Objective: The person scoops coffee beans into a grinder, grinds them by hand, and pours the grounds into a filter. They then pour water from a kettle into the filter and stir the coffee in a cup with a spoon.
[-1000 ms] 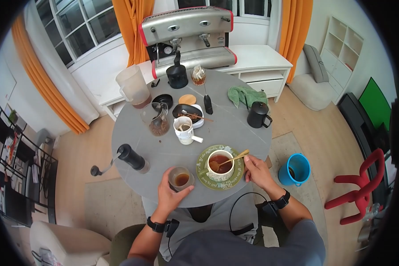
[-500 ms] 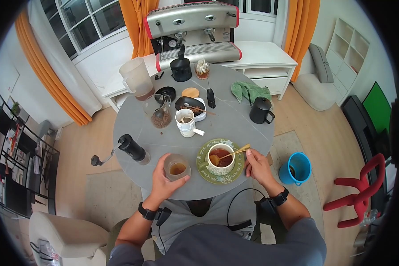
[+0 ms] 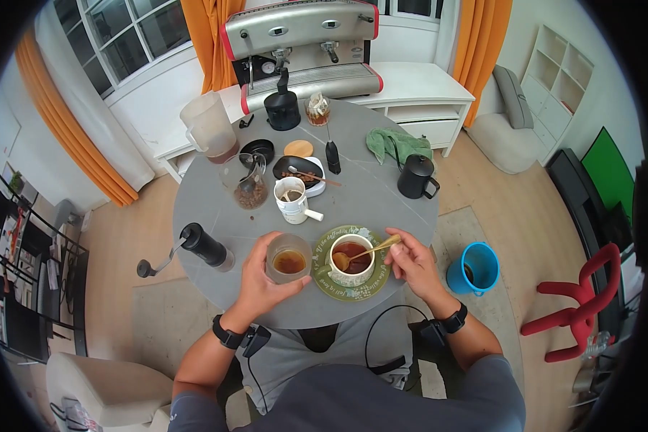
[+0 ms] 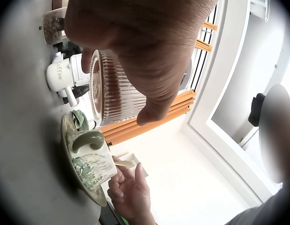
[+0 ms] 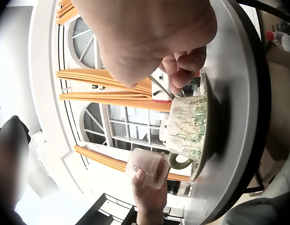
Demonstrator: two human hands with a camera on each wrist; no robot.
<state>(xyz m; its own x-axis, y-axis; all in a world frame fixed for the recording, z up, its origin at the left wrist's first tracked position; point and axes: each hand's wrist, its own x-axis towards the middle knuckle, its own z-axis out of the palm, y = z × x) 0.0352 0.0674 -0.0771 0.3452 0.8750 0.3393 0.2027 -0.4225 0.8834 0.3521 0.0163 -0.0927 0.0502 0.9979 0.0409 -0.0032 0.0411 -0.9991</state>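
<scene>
The left hand (image 3: 261, 282) grips a ribbed clear glass (image 4: 118, 89) holding some brown liquid, its thumb and fingers around the sides. In the left wrist view the glass is off the tabletop. To its right a patterned cup (image 3: 353, 261) of reddish-brown liquid stands on a green saucer (image 3: 326, 282). The right hand (image 3: 415, 268) pinches the handle end of a gold spoon (image 3: 376, 248), whose bowl is in the cup. The cup's green handle (image 4: 88, 140) points toward the glass.
Behind the cup are a white coffee mug (image 3: 291, 205), a black dish (image 3: 288, 167) on a scale and a carafe with beans (image 3: 250, 193). A hand grinder (image 3: 205, 245) stands at left, a black kettle (image 3: 415, 178) at right. A blue bucket (image 3: 475, 268) is on the floor.
The left hand has raised the glass from the table's near edge and turned slightly. The spoon stays in the cup, pinched by the right hand. The head view has shifted a little.
</scene>
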